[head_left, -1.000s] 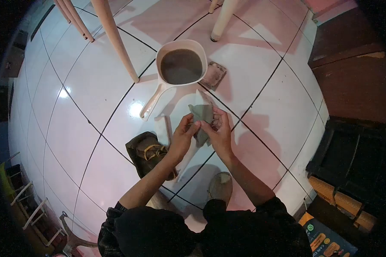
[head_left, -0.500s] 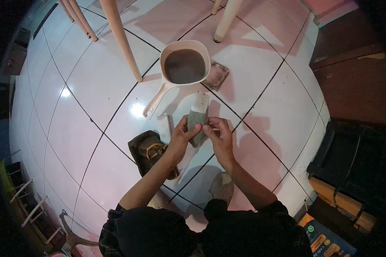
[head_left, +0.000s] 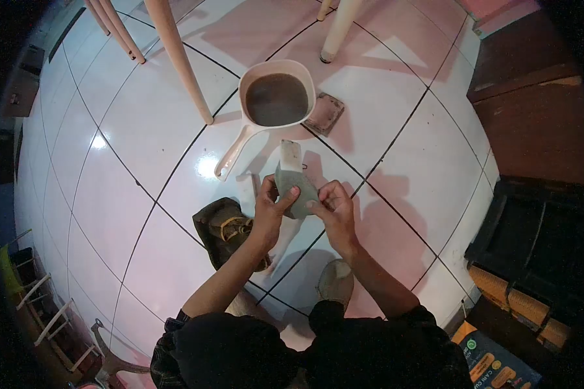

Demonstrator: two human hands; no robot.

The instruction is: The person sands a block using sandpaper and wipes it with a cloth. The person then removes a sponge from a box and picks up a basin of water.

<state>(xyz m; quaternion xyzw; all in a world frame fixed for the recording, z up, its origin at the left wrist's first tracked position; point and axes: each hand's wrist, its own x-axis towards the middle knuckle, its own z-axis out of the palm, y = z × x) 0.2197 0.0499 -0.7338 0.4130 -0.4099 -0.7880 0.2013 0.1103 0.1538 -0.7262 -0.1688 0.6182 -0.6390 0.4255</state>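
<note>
My left hand point(head_left: 270, 211) grips a grey-green sheet point(head_left: 296, 191) around the lower part of a pale block point(head_left: 291, 154), thumb in front and fingers behind. The sheet looks like sandpaper or cloth; I cannot tell which. The block's white upper end sticks out toward the dipper. My right hand point(head_left: 336, 214) pinches the sheet's right edge with curled fingers. Just beyond the hands stands a pale pink dipper point(head_left: 245, 107) with murky brown water point(head_left: 277, 99). A reddish square block point(head_left: 326, 114) lies against its right side.
A dark brown pouch-like thing with yellow cord point(head_left: 224, 230) lies left of my left forearm. My shoe point(head_left: 335, 284) is below my hands. Wooden legs point(head_left: 185, 65) rise from the tiled floor point(head_left: 130, 142). Brown furniture point(head_left: 525, 123) and a black crate-like thing point(head_left: 532, 227) line the right.
The pale block and sheet have shifted slightly left and turned. The sheet now shows broader and flatter. My right hand has opened out a little from my left.
</note>
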